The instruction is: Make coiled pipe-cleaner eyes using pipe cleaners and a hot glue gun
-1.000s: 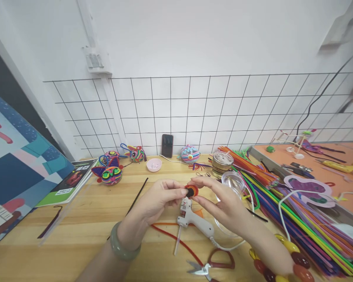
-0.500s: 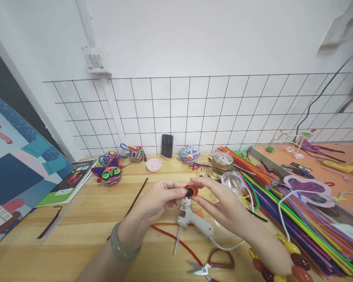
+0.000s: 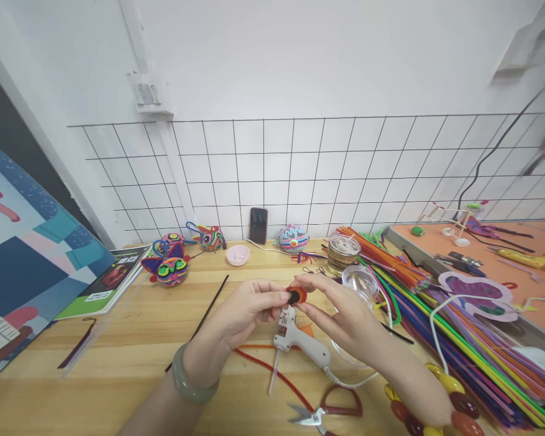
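Note:
Between my hands is a small round coil of fuzzy pipe cleaner [image 3: 302,295], black at its centre with orange and red around it. My left hand [image 3: 254,303] pinches its near left side, thumb over the black middle. The fingers and thumb of my right hand [image 3: 345,309] close around its right edge. Just beneath lies a white glue gun [image 3: 304,342] with a clear glue stick poking from its back. A red pipe cleaner [image 3: 277,367] and an orange one run across the table below my hands. Scissors with dark red handles [image 3: 311,416] lie open near the front.
A large bundle of coloured pipe cleaners [image 3: 458,339] fills the right side. Along the back stand wrapped colourful figures [image 3: 171,269], a pink dish [image 3: 238,255], a phone [image 3: 258,225] and a clear jar [image 3: 343,254]. The glue gun's white cord [image 3: 354,384] passes under my right forearm.

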The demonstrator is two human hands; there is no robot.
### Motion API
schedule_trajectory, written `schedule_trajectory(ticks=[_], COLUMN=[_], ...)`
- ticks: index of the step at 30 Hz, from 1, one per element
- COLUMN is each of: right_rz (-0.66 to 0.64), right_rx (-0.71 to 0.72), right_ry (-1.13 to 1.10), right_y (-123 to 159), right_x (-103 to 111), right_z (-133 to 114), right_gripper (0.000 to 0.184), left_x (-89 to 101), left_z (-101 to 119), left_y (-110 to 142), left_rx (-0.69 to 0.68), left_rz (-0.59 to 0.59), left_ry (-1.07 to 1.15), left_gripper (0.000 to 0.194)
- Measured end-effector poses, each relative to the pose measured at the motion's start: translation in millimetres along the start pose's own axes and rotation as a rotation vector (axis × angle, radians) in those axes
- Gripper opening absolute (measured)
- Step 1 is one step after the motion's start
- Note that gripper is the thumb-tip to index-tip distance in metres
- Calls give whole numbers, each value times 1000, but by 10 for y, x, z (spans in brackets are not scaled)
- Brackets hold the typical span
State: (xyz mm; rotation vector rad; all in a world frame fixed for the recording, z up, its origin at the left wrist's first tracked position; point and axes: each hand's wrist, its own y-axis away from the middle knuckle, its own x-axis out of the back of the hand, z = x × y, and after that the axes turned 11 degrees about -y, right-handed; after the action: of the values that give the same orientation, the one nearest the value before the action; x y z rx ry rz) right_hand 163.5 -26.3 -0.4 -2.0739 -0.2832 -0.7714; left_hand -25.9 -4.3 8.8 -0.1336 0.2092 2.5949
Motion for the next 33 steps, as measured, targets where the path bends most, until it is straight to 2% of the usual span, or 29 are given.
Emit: schedule_trajectory(ticks=[13, 19, 25, 29, 33], right_rz=[14, 35, 69, 89, 125], right_rx=[0, -13, -40, -61, -121], right_ry=[-5, -16, -49, -45, -67], right_y=[8, 28, 26, 26, 15], right_x=[-10, -9, 12, 44, 79], right_z=[0, 11, 47, 70, 97], right_gripper=[37, 41, 41, 40, 41], left_x=[-2, -18, -23, -20, 35], left_z=[9, 23, 29, 52, 82], left_y=[9, 19, 55, 66, 81], left_rx=[-19, -62, -29, -13, -37], left_rz=[-34, -76, -167, -150, -114], left_ry=[-9, -13, -189, -271, -255], left_gripper=[14, 26, 25, 29, 27])
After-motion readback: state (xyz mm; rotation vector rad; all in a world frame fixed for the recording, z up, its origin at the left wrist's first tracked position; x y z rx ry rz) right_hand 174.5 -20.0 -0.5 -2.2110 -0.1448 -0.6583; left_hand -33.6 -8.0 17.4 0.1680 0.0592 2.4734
